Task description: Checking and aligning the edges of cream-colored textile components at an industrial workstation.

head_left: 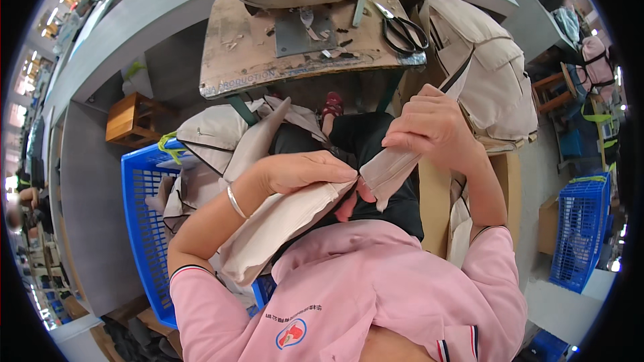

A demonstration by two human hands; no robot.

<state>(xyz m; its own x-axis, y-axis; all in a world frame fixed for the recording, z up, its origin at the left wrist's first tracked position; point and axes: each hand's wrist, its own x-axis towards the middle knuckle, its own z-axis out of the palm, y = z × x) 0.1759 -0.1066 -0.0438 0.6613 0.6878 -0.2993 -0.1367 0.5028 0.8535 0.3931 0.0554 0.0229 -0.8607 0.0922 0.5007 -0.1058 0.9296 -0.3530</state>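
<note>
Over my lap I hold a cream fabric bag piece (285, 224) with dark edging. My left hand (305, 173) pinches one end of it, thumb and fingers pressed together, while a broad panel hangs down toward my forearm. Higher and to the right, my right hand (427, 126) is closed round a narrower cream flap (389, 173). A dark strap (456, 75) runs up behind that hand. The two grips are a short way apart, and the fabric between them is bunched. Whether the flap and the panel are one piece I cannot tell.
Ahead stands a worn small table (248, 60) with black-handled scissors (402, 32), a metal plate (293, 35) and scraps. Cream backpacks (486, 60) are piled at the right. At the left a blue basket (142, 228) holds more cream bags (218, 127); a wooden stool (134, 119) stands beyond.
</note>
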